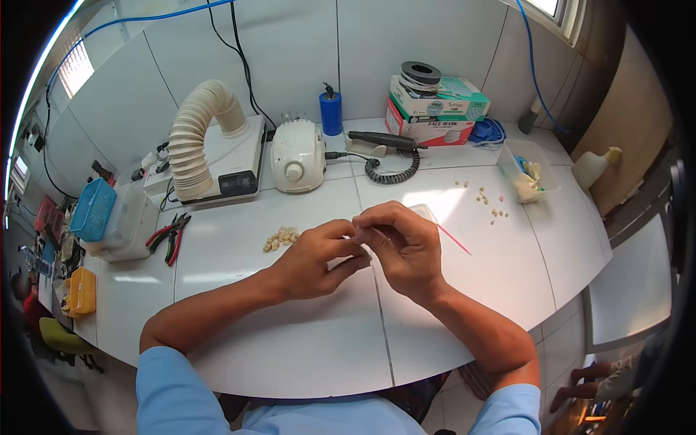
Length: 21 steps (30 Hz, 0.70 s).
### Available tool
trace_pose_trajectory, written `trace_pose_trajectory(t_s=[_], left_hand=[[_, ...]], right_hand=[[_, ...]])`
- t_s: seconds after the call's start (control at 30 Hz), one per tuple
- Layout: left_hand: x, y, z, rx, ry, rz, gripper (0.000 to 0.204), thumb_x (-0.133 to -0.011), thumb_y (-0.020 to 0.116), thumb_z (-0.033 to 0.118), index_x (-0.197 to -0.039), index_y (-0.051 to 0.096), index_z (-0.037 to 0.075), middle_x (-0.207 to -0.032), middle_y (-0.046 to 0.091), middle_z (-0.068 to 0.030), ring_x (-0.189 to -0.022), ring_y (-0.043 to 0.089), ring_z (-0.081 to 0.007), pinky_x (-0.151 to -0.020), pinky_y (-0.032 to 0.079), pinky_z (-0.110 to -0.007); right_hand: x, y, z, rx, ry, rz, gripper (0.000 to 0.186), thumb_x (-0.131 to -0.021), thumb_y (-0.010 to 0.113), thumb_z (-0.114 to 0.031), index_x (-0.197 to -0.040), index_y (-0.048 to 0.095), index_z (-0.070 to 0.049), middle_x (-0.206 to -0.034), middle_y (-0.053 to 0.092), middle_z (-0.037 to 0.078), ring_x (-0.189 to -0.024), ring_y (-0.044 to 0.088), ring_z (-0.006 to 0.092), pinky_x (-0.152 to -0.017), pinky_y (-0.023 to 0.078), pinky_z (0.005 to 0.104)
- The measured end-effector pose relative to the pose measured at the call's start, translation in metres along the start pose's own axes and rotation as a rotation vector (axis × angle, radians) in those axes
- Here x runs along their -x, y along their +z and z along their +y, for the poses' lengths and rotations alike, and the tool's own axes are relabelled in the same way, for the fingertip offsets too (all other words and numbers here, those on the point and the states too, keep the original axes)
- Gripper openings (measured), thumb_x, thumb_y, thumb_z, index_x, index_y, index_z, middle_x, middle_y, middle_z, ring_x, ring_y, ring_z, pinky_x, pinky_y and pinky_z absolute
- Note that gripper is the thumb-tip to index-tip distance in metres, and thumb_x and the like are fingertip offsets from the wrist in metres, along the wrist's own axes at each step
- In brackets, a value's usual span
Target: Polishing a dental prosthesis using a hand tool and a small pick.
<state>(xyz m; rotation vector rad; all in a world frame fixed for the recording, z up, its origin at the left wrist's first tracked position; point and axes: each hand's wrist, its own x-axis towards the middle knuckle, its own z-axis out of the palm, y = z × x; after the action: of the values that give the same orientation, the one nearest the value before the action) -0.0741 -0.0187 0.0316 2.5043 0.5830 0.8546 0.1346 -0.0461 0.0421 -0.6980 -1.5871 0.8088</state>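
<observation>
Both hands meet above the middle of the white tabletop [304,348], forearms coming in from either side below. The left hand [313,259] has its fingers bent, tips toward the right; the right hand [407,254] curls its fingers over from the other side, thumb and forefinger drawn close together. Fingertips of the two hands are touching or nearly so. Whether either set of fingers grasps anything cannot be told: the contact area is mostly covered.

Nearest to the left hand: a pile of small cream pieces [281,238], on the tabletop just beyond the wrist, apart from the fingers. Just behind the right hand: a small white tray [423,212], partly hidden by it. A pink stick [454,239] lies slantwise to the right of that hand. Farther right, scattered small pieces [493,213] lie in loose groups, near a clear tub [523,190] with mixed contents.

Back of tabletop, left to right: white machine with a ribbed hose [190,138]; rounded white box with a knob [299,161]; blue cylinder [330,114], upright; black handpiece [383,138] with coiled cord; two stacked cartons [436,119], a grey spool [420,73] on top. Pliers [172,233] lie at left, handles spread.
</observation>
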Motion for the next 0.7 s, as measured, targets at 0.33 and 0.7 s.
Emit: trace_pose_trajectory(t_s=[0.33, 0.7], left_hand=[[0.066, -0.015, 0.015, 0.808, -0.57, 0.329, 0.02, -0.104, 0.076, 0.005, -0.119, 0.064, 0.001, -0.116, 0.07, -0.0077, -0.105, 0.071, -0.0128, -0.086, 0.061, -0.028], [0.065, -0.019, 0.011, 0.934, -0.655, 0.222, 0.022, -0.107, 0.074, 0.012, -0.122, 0.063, 0.001, -0.109, 0.072, -0.0066, -0.097, 0.073, -0.0113, -0.074, 0.059, -0.025]], right_hand=[[0.016, 0.022, 0.002, 0.022, 0.175, -0.194, 0.029, -0.095, 0.076, 0.01, -0.12, 0.066, 0.001, -0.109, 0.078, 0.014, -0.106, 0.08, 0.0227, -0.096, 0.067, 0.0334], [0.022, 0.032, 0.001, 0.149, 0.195, -0.248, 0.031, -0.094, 0.077, 0.009, -0.122, 0.064, 0.002, -0.111, 0.08, 0.015, -0.109, 0.081, 0.0257, -0.096, 0.067, 0.0342]])
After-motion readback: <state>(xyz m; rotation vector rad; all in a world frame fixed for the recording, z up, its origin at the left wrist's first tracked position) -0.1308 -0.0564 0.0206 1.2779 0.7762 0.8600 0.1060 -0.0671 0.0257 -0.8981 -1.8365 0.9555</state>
